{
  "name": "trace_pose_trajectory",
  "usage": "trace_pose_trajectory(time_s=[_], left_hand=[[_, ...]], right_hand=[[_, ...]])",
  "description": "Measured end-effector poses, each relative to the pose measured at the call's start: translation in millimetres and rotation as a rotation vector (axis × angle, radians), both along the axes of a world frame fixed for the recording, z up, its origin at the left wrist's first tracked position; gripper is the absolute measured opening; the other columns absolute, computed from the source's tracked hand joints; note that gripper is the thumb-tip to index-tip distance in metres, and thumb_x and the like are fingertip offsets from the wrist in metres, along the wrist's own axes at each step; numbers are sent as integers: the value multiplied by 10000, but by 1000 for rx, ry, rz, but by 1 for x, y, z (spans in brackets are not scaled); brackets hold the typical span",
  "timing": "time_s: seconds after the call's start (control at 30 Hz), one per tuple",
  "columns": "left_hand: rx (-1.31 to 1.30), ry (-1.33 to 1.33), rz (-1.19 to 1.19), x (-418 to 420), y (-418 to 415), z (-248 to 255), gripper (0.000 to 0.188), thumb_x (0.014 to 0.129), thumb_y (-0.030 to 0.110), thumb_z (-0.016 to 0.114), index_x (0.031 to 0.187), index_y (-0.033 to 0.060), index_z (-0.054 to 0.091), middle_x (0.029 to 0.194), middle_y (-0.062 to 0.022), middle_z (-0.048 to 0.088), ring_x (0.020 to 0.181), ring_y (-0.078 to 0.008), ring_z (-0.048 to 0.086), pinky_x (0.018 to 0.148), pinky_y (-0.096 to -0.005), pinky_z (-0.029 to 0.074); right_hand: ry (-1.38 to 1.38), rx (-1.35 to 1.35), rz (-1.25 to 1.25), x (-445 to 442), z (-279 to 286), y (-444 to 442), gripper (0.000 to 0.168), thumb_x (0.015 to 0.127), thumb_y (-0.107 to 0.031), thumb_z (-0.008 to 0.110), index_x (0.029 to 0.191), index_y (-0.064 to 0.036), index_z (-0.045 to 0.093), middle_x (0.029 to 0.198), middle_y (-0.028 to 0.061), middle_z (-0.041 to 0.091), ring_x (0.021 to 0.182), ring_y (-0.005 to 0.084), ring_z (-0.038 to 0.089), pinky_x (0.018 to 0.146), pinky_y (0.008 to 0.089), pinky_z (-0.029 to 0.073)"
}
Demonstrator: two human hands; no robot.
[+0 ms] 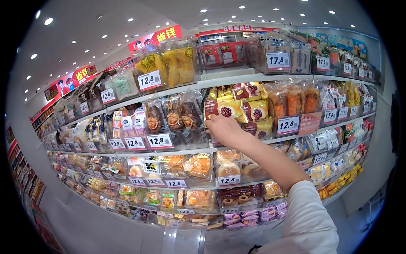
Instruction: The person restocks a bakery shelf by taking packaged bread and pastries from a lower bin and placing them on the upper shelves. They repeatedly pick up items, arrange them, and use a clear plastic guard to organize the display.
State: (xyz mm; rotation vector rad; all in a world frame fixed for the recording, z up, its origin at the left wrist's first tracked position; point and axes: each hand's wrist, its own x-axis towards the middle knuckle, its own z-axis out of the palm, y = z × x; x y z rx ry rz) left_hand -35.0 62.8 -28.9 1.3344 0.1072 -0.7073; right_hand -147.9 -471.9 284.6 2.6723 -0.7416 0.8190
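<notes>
My right hand (pixel 223 128) reaches into a shelf bin from the lower right, its fingers curled at the lower edge of a yellow and maroon snack packet (pixel 225 108). The packet bears a picture of dark red berries or beans, and the fingertips are partly hidden against it. Similar packets lie stacked beside it, including one to the right (pixel 255 110) and another upper one (pixel 249 91). Below these, a further packet (pixel 258 128) lies to the right of my wrist. My left hand is out of view.
Bagged brown pastries (pixel 174 116) stand left of the bin, and bagged orange-labelled breads (pixel 295 99) stand right. A white shelf edge (pixel 219 83) runs above my hand. Packaged buns (pixel 229 165) fill the tier below. A clear plastic box (pixel 184 238) juts out at the bottom.
</notes>
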Motion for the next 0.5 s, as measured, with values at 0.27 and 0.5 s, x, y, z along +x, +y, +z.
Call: trace_pose_trajectory(time_s=[0.27,0.5], left_hand=[[87,5,6,6,16,-12,836,853,-24,493,1455,281,-1,1438,-125,265,848,-272,565,638,-472,546],[145,40,48,-25,16,14,802,885,47,510,1455,286,-1,1438,-127,244,965,-326,553,674,-509,538]], right_hand=[[-61,-173,-113,-56,4,-70,684,700,-248,738,1316,-198,445,1073,71,542,1043,264,477,858,428,384],[129,-361,-346,-58,9,-56,541,805,-62,535,1305,-257,468,971,62,535,958,223,503,857,442,371]])
